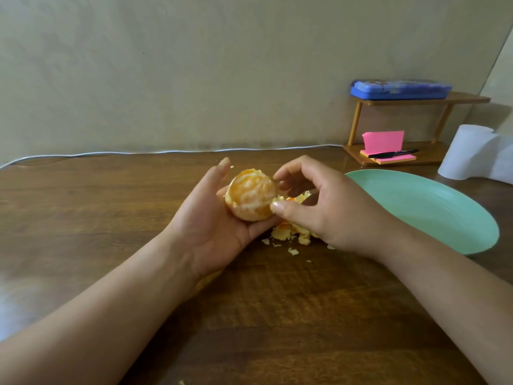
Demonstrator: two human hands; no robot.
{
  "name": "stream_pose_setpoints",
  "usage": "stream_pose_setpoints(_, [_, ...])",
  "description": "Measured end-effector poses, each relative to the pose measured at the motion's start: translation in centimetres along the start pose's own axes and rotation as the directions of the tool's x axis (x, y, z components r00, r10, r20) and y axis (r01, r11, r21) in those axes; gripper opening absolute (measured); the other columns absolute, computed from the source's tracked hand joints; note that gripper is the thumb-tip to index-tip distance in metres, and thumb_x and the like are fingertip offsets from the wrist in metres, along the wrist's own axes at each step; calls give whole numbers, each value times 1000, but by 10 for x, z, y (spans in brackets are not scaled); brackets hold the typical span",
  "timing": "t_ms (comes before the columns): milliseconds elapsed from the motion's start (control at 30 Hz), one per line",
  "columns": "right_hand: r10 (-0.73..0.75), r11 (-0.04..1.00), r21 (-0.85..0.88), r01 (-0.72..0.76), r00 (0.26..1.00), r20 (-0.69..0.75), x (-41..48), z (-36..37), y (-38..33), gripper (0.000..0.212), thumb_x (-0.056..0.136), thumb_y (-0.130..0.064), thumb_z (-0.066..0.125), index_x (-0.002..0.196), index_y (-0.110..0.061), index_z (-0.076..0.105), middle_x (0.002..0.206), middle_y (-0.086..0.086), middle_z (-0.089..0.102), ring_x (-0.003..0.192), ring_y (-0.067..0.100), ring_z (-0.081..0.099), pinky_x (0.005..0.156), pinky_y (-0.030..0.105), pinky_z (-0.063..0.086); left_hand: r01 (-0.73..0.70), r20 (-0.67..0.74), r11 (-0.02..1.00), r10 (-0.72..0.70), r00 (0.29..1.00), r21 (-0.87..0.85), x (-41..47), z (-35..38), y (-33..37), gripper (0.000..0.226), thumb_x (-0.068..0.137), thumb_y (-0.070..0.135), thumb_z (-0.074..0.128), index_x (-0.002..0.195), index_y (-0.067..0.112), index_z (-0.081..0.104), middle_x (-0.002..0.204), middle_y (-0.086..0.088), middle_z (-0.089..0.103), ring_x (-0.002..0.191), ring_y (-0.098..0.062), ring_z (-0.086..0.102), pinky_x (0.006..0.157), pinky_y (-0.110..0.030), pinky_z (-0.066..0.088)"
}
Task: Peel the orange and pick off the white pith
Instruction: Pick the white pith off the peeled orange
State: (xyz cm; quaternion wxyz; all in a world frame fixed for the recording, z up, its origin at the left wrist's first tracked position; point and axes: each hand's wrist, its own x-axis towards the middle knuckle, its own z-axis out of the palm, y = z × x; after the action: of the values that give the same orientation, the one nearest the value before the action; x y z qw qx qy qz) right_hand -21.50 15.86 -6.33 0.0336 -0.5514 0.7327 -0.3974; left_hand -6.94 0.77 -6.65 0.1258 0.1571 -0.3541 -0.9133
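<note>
Orange (250, 194), peeled, in left hand (211, 220); right hand (327, 207) perhaps pinching pith (273, 202).

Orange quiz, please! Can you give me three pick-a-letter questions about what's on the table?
1. What colour is the big round plate?
A. red
B. mint green
C. white

2. Where do the torn orange peel scraps lie?
A. in the plate
B. on the floor
C. on the brown wooden table

3. The round orange in the left hand is:
A. peeled, streaked with white pith
B. unpeeled
C. cut in half

Answers: B, the plate looks green. C, the scraps sit on wood beside the plate. A, no rind is left and white streaks show.
</note>
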Motion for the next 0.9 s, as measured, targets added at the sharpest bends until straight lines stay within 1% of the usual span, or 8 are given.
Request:
stream_pose_setpoints(133, [23, 999, 36, -21, 999, -43, 4, -2, 5, 31, 97, -40, 76, 126, -36, 66, 113, -19, 71, 107, -4, 67, 91, 21, 58, 56, 112, 998, -58, 992, 23, -4, 1, 1, 55, 109, 32, 47, 151, -3, 50, 144, -29, 62, 132, -41, 65, 111, -45, 52])
stream_pose_setpoints(267, [86, 967, 241, -76, 996, -28, 6, -10, 5, 30, 96, -34, 75, 125, -28, 70, 112, -11, 76, 106, 1, 71, 92, 20, 59, -49, 90, 981, 32, 995, 190, -2, 1, 2, 57, 104, 45, 59, 146, 7, 59, 139, -24, 68, 123, -40, 70, 98, -41, 61])
stream_pose_setpoints(367, [125, 936, 327, -131, 991, 38, 5, -10, 2, 29, 96, -33, 75, 124, -26, 70, 109, -7, 78, 100, 7, 75, 81, 23, 62, -98, 41, 950, 90, 995, 297, -5, 4, 1, 56, 91, 50, 67, 134, 14, 67, 125, -18, 75, 107, -35, 76, 87, -38, 66])
stream_pose_setpoints(433, [141, 934, 327, -146, 989, 39, 5, -9, 1, 26, 96, -33, 75, 121, -25, 70, 106, -5, 79, 94, 10, 76, 76, 26, 62, -98, 31, 959, 93, 995, 266, -5, 4, 1, 58, 90, 47, 70, 136, 12, 66, 127, -18, 75, 111, -36, 75, 89, -40, 66])
stream_pose_setpoints(567, [139, 962, 249, -115, 987, -81, 4, -10, 0, 18, 98, -39, 72, 103, -22, 72, 91, -4, 75, 83, 14, 74, 67, 28, 62, -114, 45, 983, 108, 993, 141, -3, 2, -1, 60, 93, 32, 75, 144, 5, 59, 141, -22, 67, 126, -40, 69, 97, -46, 62])
stream_pose_setpoints(700, [70, 980, 189, -65, 997, -18, 0, -8, -8, 13, 99, -37, 72, 97, -24, 74, 85, -4, 74, 76, 12, 72, 63, 26, 59, -140, 16, 970, 140, 990, 197, -1, 1, -2, 56, 91, 28, 75, 140, 4, 61, 139, -23, 68, 122, -36, 72, 89, -41, 66])
stream_pose_setpoints(833, [69, 989, 133, -65, 997, -30, -1, -3, -8, 10, 97, -38, 74, 94, -29, 74, 83, -7, 74, 77, 11, 71, 63, 29, 59, -160, 8, 961, 162, 987, 226, 4, -3, -3, 78, 84, 31, 86, 149, 7, 51, 143, -24, 65, 116, -34, 75, 82, -37, 65])
stream_pose_setpoints(900, [76, 990, 121, -70, 996, -45, -1, -2, -8, 11, 98, -40, 73, 93, -29, 75, 82, -8, 75, 77, 11, 72, 63, 31, 61, -200, 21, 945, 202, 979, 260, 6, -3, -4, 78, 82, 30, 85, 148, 7, 52, 141, -23, 66, 116, -33, 75, 85, -36, 64])
